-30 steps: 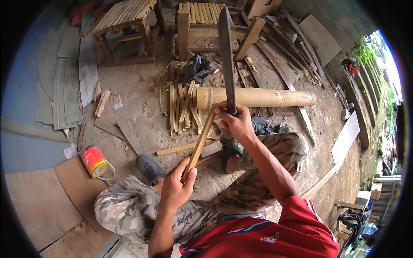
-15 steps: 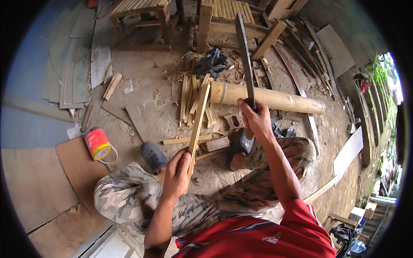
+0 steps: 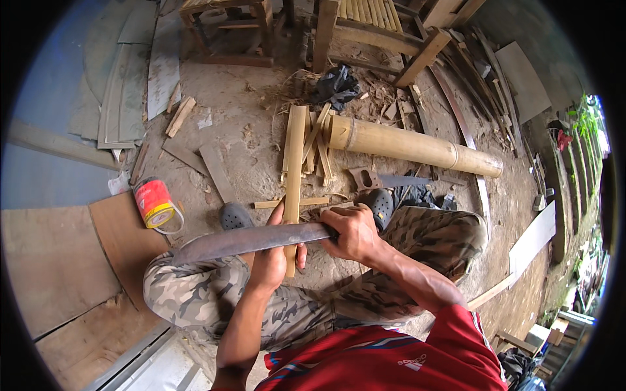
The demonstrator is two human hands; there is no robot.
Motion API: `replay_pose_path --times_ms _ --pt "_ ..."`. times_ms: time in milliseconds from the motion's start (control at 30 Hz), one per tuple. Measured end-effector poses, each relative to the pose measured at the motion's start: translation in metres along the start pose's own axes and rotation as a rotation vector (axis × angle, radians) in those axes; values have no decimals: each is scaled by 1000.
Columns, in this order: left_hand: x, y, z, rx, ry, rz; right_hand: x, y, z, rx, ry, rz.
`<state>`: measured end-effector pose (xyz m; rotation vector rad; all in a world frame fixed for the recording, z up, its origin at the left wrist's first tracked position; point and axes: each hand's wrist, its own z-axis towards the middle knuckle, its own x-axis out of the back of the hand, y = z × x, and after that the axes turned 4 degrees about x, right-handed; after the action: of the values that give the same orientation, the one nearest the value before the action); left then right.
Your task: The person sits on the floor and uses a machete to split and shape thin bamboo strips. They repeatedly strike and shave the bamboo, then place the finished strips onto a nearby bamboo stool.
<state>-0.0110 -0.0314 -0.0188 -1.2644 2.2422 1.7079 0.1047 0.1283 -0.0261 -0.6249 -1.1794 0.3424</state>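
My left hand [image 3: 266, 266] is wrapped round the lower part of a split bamboo strip [image 3: 297, 153], which points away from me with its broad side up. In my right hand [image 3: 355, 231] is the handle of a machete [image 3: 228, 244]. Its long dark blade reaches left across the strip and over my left hand, hiding some of the fingers. Whether the edge touches the bamboo, I cannot tell. More thin bamboo strips [image 3: 324, 163] lie in a loose pile beyond my hands. Beside them a thick bamboo pole [image 3: 411, 144] stretches to the right.
A handsaw [image 3: 398, 181] lies beyond my right shoe [image 3: 379, 205]. To the left a red and yellow can [image 3: 154, 202] is on its side. A black plastic bag [image 3: 337, 86], wood scraps and bamboo-topped furniture [image 3: 372, 36] are farther off. Boards [image 3: 127, 241] cover the left side.
The machete has come down from upright and now lies crosswise over the strip, pointing left. My right hand has moved nearer my left. The strip has turned to show its broad side.
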Motion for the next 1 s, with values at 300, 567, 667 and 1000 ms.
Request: replay_pose_path --times_ms 300,567,667,1000 --pt "-11 -2 -7 102 49 45 -6 7 -3 34 -29 -114" --pt "-18 4 -11 170 93 24 -7 41 1 -6 9 -107" --pt "-19 8 -6 212 94 63 -4 58 7 43 34 -173" --pt "-16 18 -8 206 109 104 0 74 -7 -162 36 -374"
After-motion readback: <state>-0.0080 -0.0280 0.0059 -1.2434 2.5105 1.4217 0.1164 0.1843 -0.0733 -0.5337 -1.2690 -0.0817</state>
